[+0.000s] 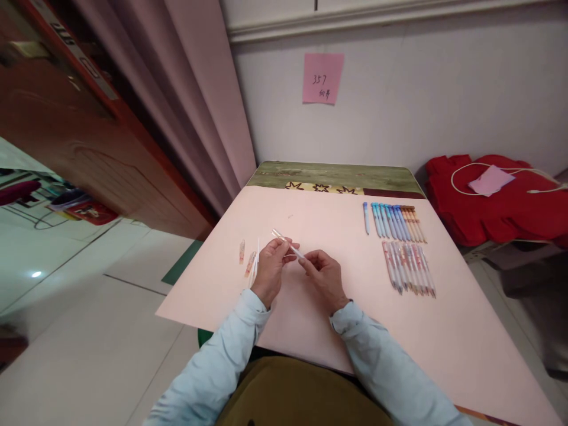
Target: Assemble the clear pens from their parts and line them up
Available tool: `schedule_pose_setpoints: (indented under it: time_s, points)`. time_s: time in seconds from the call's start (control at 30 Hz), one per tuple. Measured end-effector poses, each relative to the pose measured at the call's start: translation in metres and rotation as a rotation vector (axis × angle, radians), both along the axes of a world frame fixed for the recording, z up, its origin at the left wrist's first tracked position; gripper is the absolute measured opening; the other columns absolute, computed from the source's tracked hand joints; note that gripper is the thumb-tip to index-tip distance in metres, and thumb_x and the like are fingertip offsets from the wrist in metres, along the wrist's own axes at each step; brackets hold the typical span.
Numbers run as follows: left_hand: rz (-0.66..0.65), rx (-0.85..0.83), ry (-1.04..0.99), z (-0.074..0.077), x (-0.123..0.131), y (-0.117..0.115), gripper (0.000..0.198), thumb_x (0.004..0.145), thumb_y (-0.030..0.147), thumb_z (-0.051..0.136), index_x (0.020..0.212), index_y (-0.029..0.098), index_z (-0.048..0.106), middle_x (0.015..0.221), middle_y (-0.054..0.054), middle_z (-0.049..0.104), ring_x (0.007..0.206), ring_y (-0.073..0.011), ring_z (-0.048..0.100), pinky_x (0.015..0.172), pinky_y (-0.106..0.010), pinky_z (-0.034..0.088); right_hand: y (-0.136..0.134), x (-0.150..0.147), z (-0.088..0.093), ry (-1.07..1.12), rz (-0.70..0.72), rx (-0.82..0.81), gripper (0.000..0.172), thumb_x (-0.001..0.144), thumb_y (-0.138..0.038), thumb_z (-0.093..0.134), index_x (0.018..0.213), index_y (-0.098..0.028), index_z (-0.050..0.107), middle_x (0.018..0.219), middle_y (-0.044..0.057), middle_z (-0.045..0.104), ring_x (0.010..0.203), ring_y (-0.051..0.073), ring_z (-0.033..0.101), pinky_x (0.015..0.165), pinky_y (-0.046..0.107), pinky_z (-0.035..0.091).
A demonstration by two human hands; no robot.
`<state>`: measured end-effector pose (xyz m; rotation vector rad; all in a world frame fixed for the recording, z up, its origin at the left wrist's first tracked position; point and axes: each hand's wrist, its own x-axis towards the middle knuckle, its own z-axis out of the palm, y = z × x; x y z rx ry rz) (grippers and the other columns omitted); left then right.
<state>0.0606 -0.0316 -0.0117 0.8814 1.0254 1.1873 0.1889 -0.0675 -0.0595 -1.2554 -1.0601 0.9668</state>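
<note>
A clear-and-white pen is held between my two hands above the pale pink table sheet. My left hand pinches its barrel, and the clear end points up and to the left. At the lower end, the fingers of my right hand are closed on the pen's white tip. To the left of my left hand lie two short clear pen parts with orange-pink ends, one farther out and one closer. Thin white sticks, perhaps refills, lie partly hidden by that hand.
At the right are a row of blue and brown pens, a lone blue pen, and a row of clear-white pens. A tiny clear bit sits mid-table. Beyond the right edge is a red cloth with a white cable.
</note>
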Motion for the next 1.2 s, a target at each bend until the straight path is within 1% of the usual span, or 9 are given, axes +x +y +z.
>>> schedule_pose_setpoints:
  time_s: [0.2, 0.3, 0.37, 0.53, 0.73, 0.87, 0.97, 1.07, 1.2]
  points:
    - [-0.005, 0.034, 0.003, -0.001, 0.000, 0.001, 0.024, 0.077, 0.036, 0.072, 0.086, 0.015, 0.064, 0.083, -0.007, 0.071, 0.074, -0.0142, 0.062, 0.077, -0.029, 0.047, -0.001, 0.002, 0.002, 0.099, 0.109, -0.082, 0.037, 0.080, -0.053, 0.068, 0.077, -0.017, 0.066, 0.060, 0.000, 0.062, 0.049, 0.013, 0.054, 0.048, 0.025, 0.047]
    - [0.005, 0.036, 0.014, -0.002, 0.000, 0.000, 0.024, 0.077, 0.037, 0.072, 0.085, 0.015, 0.065, 0.082, -0.006, 0.071, 0.073, -0.0143, 0.062, 0.075, -0.029, 0.046, -0.001, 0.002, 0.001, 0.088, 0.145, -0.101, 0.038, 0.080, -0.055, 0.066, 0.075, -0.017, 0.066, 0.059, 0.000, 0.062, 0.050, 0.014, 0.056, 0.049, 0.025, 0.047]
    - [0.029, 0.027, 0.031, -0.004, -0.001, 0.000, 0.025, 0.077, 0.037, 0.073, 0.086, 0.015, 0.066, 0.085, -0.007, 0.071, 0.072, -0.0138, 0.061, 0.074, -0.029, 0.046, -0.001, 0.003, 0.001, -0.015, 0.117, -0.057, 0.035, 0.082, -0.052, 0.066, 0.078, -0.018, 0.069, 0.063, 0.001, 0.066, 0.055, 0.015, 0.059, 0.055, 0.026, 0.049]
    - [0.042, 0.033, 0.102, -0.008, 0.001, -0.002, 0.031, 0.075, 0.042, 0.075, 0.087, 0.014, 0.067, 0.088, -0.008, 0.072, 0.073, -0.0143, 0.062, 0.071, -0.028, 0.048, -0.004, 0.004, 0.007, -0.455, -0.058, 0.076, 0.023, 0.087, -0.043, 0.064, 0.080, -0.022, 0.071, 0.077, 0.002, 0.070, 0.065, 0.015, 0.061, 0.063, 0.027, 0.046]
    - [-0.053, 0.034, 0.158, -0.005, 0.013, -0.010, 0.034, 0.077, 0.040, 0.074, 0.098, 0.015, 0.066, 0.091, -0.009, 0.073, 0.073, -0.0149, 0.064, 0.072, -0.029, 0.050, -0.025, 0.017, 0.017, -0.733, -0.102, 0.020, 0.013, 0.087, -0.034, 0.063, 0.082, -0.024, 0.070, 0.076, 0.001, 0.070, 0.065, 0.016, 0.062, 0.061, 0.026, 0.041]
    - [-0.076, -0.019, 0.189, -0.001, 0.010, -0.020, 0.041, 0.073, 0.040, 0.078, 0.103, 0.016, 0.067, 0.092, -0.009, 0.074, 0.074, -0.0158, 0.065, 0.070, -0.029, 0.050, -0.048, 0.061, 0.021, -0.879, -0.350, -0.094, 0.020, 0.087, -0.039, 0.062, 0.079, -0.023, 0.070, 0.075, 0.002, 0.071, 0.066, 0.018, 0.062, 0.059, 0.027, 0.036]
    - [-0.126, -0.058, 0.224, -0.004, 0.001, -0.029, 0.035, 0.074, 0.043, 0.076, 0.095, 0.016, 0.069, 0.088, -0.009, 0.074, 0.069, -0.0151, 0.064, 0.066, -0.028, 0.050, -0.063, 0.101, 0.024, -1.012, -0.544, -0.299, 0.023, 0.085, -0.042, 0.061, 0.077, -0.023, 0.071, 0.074, 0.003, 0.071, 0.064, 0.019, 0.061, 0.057, 0.029, 0.030]
    - [-0.166, -0.092, 0.241, -0.010, -0.007, -0.037, 0.031, 0.074, 0.042, 0.075, 0.091, 0.016, 0.070, 0.083, -0.009, 0.074, 0.066, -0.0153, 0.063, 0.062, -0.027, 0.050, -0.070, 0.125, 0.024, -1.123, -0.575, -0.463, 0.025, 0.086, -0.042, 0.059, 0.078, -0.022, 0.072, 0.076, 0.005, 0.072, 0.066, 0.021, 0.062, 0.057, 0.030, 0.027]
    - [-0.178, -0.099, 0.251, -0.012, -0.016, -0.043, 0.030, 0.073, 0.042, 0.075, 0.089, 0.017, 0.071, 0.081, -0.009, 0.074, 0.066, -0.0154, 0.063, 0.062, -0.027, 0.050, -0.068, 0.131, 0.022, -1.182, -0.565, -0.574, 0.029, 0.088, -0.044, 0.055, 0.084, -0.022, 0.073, 0.079, 0.008, 0.073, 0.068, 0.023, 0.064, 0.058, 0.031, 0.028]
